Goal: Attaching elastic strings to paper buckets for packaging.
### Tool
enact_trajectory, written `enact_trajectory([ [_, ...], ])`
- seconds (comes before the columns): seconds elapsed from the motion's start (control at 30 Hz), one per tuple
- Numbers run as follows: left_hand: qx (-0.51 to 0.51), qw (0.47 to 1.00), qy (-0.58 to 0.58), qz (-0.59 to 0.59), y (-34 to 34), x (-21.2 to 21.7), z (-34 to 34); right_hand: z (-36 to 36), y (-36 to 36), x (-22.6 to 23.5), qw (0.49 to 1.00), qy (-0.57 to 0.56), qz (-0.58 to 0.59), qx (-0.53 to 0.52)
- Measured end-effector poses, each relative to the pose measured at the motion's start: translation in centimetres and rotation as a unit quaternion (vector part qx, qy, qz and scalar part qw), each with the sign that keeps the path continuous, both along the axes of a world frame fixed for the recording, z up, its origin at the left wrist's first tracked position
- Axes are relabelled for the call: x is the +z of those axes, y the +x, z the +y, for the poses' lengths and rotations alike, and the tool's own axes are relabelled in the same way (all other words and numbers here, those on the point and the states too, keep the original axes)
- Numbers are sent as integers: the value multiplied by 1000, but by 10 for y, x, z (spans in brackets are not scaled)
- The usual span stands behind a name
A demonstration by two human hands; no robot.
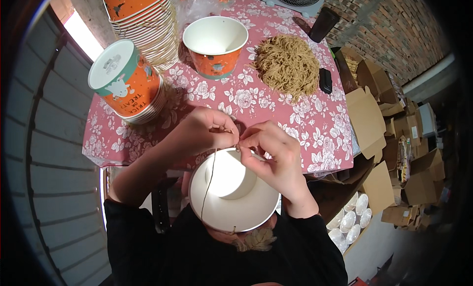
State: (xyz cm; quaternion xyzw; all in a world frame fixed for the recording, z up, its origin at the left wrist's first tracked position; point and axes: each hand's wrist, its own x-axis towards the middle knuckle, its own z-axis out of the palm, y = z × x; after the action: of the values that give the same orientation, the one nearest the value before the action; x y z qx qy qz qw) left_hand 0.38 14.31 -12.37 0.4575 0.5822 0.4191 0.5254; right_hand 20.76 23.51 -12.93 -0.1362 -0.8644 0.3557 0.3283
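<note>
"Where's the bucket (261, 198)?"

"Between the black shirt (212, 264) and the table (320, 133), mouth up, string (212, 173) slung across it."

"And the fingers?"

"The left hand (212, 130) pinches string by the bucket's far rim; the right hand (272, 149), thumb and finger together, nips it close beside."

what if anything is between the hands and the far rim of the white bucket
Nothing visible: fingertips of the left hand and right hand meet at the far rim of the paper bucket, pinching twine. One strand crosses over the left part of its mouth without blocking them.
</note>
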Motion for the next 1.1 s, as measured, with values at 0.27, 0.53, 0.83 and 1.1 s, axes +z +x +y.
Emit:
enact_trajectory([
  [0.27, -52, 998, -39, -24, -3, 11, 3, -4, 2, 3, 997, 68, -22, 15],
  [0.53, -46, 992, -5, -114, -5, 9, 0, -10, 4, 10, 997, 79, -12, 7],
  [0.83, -26, 950, 220, 219, -6, 10, -3, -11, 1, 7, 997, 63, -31, -17],
  [1.1, -72, 969, 169, 164, -11, 12, -6, -11, 1, 4, 999, 37, -25, 2],
])
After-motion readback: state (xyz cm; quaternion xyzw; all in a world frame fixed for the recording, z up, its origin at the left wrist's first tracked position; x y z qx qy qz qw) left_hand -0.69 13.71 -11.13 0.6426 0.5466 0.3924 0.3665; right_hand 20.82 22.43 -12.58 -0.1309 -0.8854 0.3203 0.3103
